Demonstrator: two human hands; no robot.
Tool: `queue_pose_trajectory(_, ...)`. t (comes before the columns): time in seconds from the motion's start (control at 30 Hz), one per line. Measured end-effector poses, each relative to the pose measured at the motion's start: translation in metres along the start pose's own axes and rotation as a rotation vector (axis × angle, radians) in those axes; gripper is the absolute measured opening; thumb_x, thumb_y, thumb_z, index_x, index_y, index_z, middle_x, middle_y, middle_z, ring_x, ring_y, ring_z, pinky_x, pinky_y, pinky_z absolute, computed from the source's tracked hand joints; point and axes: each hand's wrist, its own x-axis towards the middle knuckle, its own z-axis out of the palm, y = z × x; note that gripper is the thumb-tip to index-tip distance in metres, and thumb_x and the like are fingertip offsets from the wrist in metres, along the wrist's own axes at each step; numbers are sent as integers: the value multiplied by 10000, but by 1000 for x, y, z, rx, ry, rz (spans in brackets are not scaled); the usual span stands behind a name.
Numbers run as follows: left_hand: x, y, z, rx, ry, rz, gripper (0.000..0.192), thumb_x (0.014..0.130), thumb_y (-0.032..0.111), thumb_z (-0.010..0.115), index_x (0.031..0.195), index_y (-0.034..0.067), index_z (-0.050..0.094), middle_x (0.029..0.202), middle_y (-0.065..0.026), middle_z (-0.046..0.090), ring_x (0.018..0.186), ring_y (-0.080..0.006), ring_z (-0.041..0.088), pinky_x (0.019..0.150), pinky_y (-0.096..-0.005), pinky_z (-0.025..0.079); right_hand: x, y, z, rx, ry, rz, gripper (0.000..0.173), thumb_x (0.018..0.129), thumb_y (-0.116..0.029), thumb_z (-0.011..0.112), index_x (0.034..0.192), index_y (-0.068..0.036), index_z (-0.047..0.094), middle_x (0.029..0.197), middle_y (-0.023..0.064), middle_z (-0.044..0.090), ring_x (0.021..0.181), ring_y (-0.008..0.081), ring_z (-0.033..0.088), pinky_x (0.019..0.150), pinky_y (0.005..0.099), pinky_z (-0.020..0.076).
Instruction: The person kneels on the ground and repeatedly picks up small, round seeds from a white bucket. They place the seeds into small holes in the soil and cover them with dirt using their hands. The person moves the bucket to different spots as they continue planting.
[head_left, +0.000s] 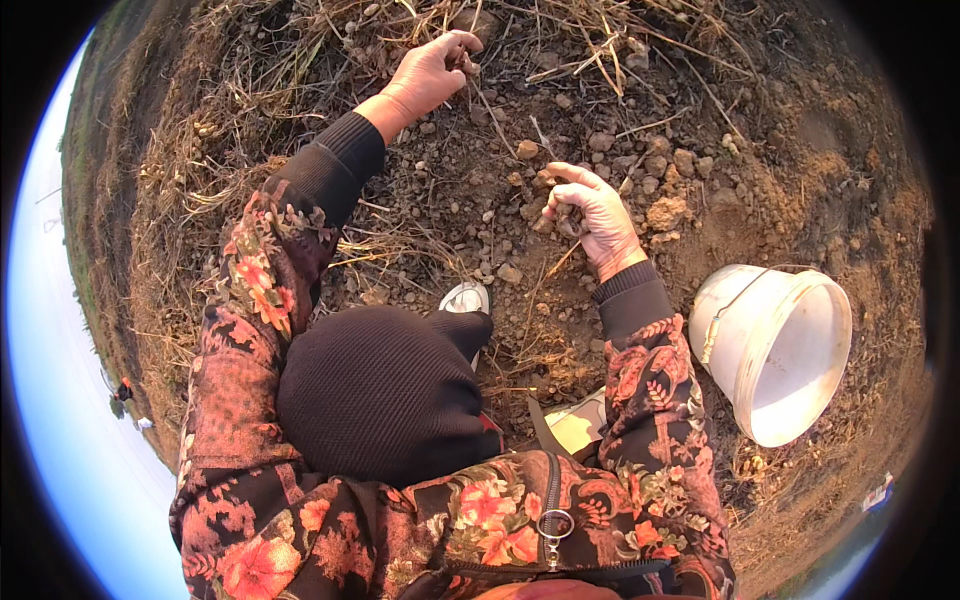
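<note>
My left hand (426, 81) is stretched out over the soil at the top of the view. Its thumb and fingers curl around a small brown lump (460, 58), too small to tell what it is. Closer to me, my right hand (602, 217) hovers above the clods, index finger and thumb bent towards each other. Small dark pieces (572, 223), perhaps pods or soil, show in its curled fingers. Dry stalks (596, 60) and loose clods (667, 214) surround both hands. Pale pods, like peanuts (204, 129), lie among the withered plants on the left.
A white plastic bucket (796, 360) with a wire handle lies tipped towards the right beside my right arm. My dark-trousered knee (382, 394) and a light shoe (466, 298) are below the hands. Another person (124, 388) is far off at the left.
</note>
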Motion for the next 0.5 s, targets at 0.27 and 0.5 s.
queue_pose_trajectory(0.27, -77, 72, 14, 170, -93, 286, 447, 811, 98, 587, 1240, 157, 480, 1173, -83, 503, 1012, -210, 538, 846, -314, 480, 8, -6, -6, 23, 183, 88, 189, 780, -174, 711, 732, -87, 550, 616, 0, 536, 513, 100, 509, 451, 218, 403)
queue_pose_trajectory(0.5, -39, 14, -8, -77, 242, -249, 272, 870, 106, 574, 1122, 29, 511, 866, -38, 593, 706, -146, 546, 718, -310, 488, -5, 17, -20, 127, 149, 72, 108, 791, -84, 658, 775, -56, 555, 635, 25, 552, 520, 112, 510, 473, 235, 421)
